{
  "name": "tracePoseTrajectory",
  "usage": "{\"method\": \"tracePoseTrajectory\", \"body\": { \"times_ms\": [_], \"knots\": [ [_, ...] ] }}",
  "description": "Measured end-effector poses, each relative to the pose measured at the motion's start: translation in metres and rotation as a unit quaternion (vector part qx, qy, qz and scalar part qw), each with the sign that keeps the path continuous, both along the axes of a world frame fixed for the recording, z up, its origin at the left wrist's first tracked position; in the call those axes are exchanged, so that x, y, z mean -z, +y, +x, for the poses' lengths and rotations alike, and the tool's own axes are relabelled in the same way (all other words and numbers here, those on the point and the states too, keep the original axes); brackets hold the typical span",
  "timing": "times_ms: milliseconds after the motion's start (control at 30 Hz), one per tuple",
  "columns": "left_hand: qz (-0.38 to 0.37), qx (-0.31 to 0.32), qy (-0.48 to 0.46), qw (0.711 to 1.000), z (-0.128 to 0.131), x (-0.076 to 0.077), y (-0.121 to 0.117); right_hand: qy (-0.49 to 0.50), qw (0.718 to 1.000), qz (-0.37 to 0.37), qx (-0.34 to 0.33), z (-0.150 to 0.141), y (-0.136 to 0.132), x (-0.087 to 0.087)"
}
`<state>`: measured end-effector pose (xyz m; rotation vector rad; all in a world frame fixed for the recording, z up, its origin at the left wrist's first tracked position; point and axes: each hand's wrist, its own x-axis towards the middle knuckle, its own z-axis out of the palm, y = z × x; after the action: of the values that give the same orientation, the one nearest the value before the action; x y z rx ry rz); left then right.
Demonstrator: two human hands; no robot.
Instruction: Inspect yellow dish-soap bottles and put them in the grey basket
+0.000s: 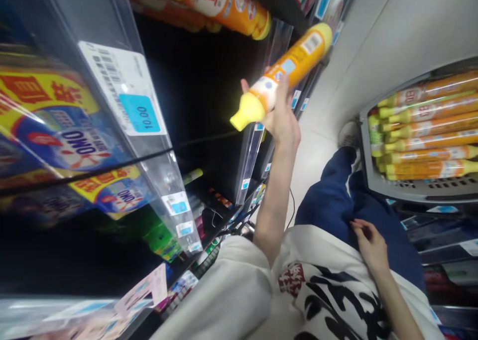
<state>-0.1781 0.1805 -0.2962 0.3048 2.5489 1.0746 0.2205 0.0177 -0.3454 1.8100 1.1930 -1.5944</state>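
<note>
My left hand (282,118) is wrapped around an orange bottle (289,68) with a yellow cap and base, holding it tilted in front of a dark shelf opening. The bottle's yellow cap end points down toward the shelf, and its label is slightly blurred. Similar orange bottles (227,4) lie on the shelf above. Down by my blue trousers, my right hand (371,248) hangs with loosely bent fingers and nothing in it. To the right, a grey basket (368,153) holds several orange and yellow bottles (429,131) lying side by side.
A clear shelf edge carries a price tag (123,88) reading 10.00. OMO detergent packs (78,136) fill the left shelf. A thin dark cord (93,173) crosses the view. Pale floor tiles (321,116) run between the shelf and the basket.
</note>
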Motion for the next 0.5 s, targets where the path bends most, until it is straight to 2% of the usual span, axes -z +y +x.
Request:
{"method": "tracePoseTrajectory", "body": {
  "times_ms": [67,133,200,233,367,433,500],
  "knots": [
    [0.078,-0.075,0.025,0.994,-0.017,-0.004,-0.003,0.004,1.000,0.001,0.008,0.000,0.001,0.000],
    [0.153,-0.154,0.053,0.975,-0.035,-0.007,-0.013,0.012,1.000,0.010,0.021,0.000,0.003,-0.001],
    [0.192,-0.196,0.088,0.958,-0.055,-0.006,-0.030,0.014,1.000,0.014,0.019,-0.001,0.003,-0.002],
    [0.193,-0.196,0.105,0.956,-0.065,-0.004,-0.040,0.011,1.000,0.013,0.013,-0.002,0.004,-0.002],
    [0.097,-0.141,0.166,0.971,-0.107,0.010,-0.075,-0.008,1.000,-0.005,-0.015,-0.003,0.006,0.000],
    [0.031,-0.137,0.180,0.974,-0.128,0.017,-0.081,-0.001,1.000,-0.011,-0.016,0.000,0.008,0.003],
    [-0.039,-0.066,0.133,0.988,-0.147,0.021,-0.077,0.013,1.000,-0.012,-0.019,0.003,0.008,0.006]
  ]
}}
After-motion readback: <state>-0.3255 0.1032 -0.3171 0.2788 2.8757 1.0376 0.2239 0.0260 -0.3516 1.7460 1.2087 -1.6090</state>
